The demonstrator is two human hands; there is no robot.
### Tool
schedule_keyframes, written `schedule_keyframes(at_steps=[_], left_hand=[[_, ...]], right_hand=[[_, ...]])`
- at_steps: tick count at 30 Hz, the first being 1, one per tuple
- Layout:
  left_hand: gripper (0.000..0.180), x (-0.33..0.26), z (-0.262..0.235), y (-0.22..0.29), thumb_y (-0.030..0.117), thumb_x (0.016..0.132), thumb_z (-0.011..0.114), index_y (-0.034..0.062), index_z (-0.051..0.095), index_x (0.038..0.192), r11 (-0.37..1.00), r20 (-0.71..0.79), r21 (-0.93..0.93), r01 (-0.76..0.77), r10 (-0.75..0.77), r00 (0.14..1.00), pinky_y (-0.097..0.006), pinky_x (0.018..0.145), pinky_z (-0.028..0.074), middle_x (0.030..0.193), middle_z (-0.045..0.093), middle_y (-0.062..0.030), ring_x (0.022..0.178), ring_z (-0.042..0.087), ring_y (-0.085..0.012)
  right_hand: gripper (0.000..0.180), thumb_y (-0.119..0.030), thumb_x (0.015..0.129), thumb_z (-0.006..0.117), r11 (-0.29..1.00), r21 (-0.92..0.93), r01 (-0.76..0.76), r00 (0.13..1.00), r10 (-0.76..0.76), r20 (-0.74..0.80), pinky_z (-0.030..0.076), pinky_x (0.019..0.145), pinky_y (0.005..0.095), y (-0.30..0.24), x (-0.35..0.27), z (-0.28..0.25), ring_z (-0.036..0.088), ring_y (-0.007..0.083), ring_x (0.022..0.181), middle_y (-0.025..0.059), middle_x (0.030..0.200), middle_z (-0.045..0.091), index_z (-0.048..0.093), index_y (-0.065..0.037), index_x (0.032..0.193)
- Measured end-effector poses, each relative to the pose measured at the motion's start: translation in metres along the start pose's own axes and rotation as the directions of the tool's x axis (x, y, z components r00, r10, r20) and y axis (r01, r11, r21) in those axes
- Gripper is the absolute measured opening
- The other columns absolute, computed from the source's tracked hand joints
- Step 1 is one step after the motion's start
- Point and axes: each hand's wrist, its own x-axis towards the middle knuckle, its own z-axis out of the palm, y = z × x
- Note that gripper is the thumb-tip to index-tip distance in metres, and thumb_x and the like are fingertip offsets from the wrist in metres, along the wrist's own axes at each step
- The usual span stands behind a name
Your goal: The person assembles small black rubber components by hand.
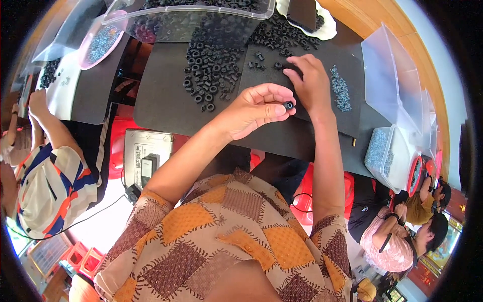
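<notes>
My left hand (259, 109) pinches a small black ring-shaped piece (289, 105) between thumb and fingers, above the near part of the dark tabletop (161, 85). A pale spot shows in the hole of that piece. Just beyond it to the right, my right hand (309, 83) reaches over the table with thumb and index finger apart. A loose black piece (278, 65) lies close to those fingertips, not visibly touched. Several more loose black pieces (259, 57) rest nearby. A large pile of black ring-shaped pieces (214, 65) spreads to the left of both hands. Small silvery screws (340, 91) lie heaped to the right.
A clear tub (188, 9) of black pieces stands at the back, beside a white scalloped plate (328, 31) with a dark flat object (302, 14). At right are a clear box (385, 75) and a screw-filled tub (378, 151). People sit at left (55, 176) and right (392, 241).
</notes>
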Motion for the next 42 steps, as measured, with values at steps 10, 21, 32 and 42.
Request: schedule_keyframes(at_steps=[10, 21, 32, 42], left_hand=[[0.033, -0.001, -0.001, 0.001, -0.003, 0.087, 0.068, 0.0058, 0.060, 0.118, 0.992, -0.050, 0.018, -0.126, 0.127, 0.991, -0.032, 0.094, 0.053, 0.117, 0.064, -0.0086, 0.109, 0.063, -0.0204], [0.028, -0.002, 0.003, 0.000, -0.003, 0.084, 0.071, 0.0017, 0.062, 0.111, 0.928, -0.060, 0.325, -0.182, 0.213, 0.975, -0.025, 0.088, 0.052, 0.105, 0.066, -0.0050, 0.099, 0.063, -0.0105], [0.025, -0.008, 0.010, -0.003, -0.013, 0.083, 0.066, -0.0032, 0.065, 0.106, 0.746, 0.024, 0.623, -0.233, 0.280, 0.960, -0.028, 0.091, 0.054, 0.112, 0.061, -0.0088, 0.102, 0.063, -0.0150], [0.027, -0.027, 0.015, -0.008, -0.010, 0.083, 0.069, -0.0021, 0.067, 0.109, 0.764, -0.053, 0.636, -0.111, 0.187, 0.981, -0.028, 0.089, 0.055, 0.112, 0.065, -0.0103, 0.100, 0.065, -0.0146]], right_hand=[[0.015, -0.001, 0.080, 0.074, 0.761, 0.464, -0.454, 0.887, 0.438, 0.149, 0.049, 0.067, 0.0241, -0.034, -0.032, -0.044, 0.063, 0.0109, 0.071, 0.0057, 0.083, 0.068, 0.067, -0.002, 0.092], [0.014, 0.003, 0.078, 0.075, 0.741, 0.608, -0.285, 0.949, 0.308, 0.069, 0.053, 0.070, 0.0255, -0.071, -0.061, -0.056, 0.066, 0.0123, 0.076, 0.0071, 0.083, 0.068, 0.068, 0.000, 0.090], [0.015, 0.003, 0.074, 0.077, 0.883, 0.407, -0.235, 0.971, 0.233, 0.056, 0.052, 0.064, 0.0265, -0.075, -0.072, -0.057, 0.067, 0.0158, 0.072, 0.0095, 0.079, 0.068, 0.068, 0.000, 0.086], [0.009, 0.003, 0.080, 0.074, 0.581, 0.683, -0.443, 0.876, 0.441, 0.194, 0.053, 0.063, 0.0251, -0.079, -0.105, -0.048, 0.067, 0.0113, 0.070, 0.0077, 0.080, 0.069, 0.068, 0.004, 0.087]])
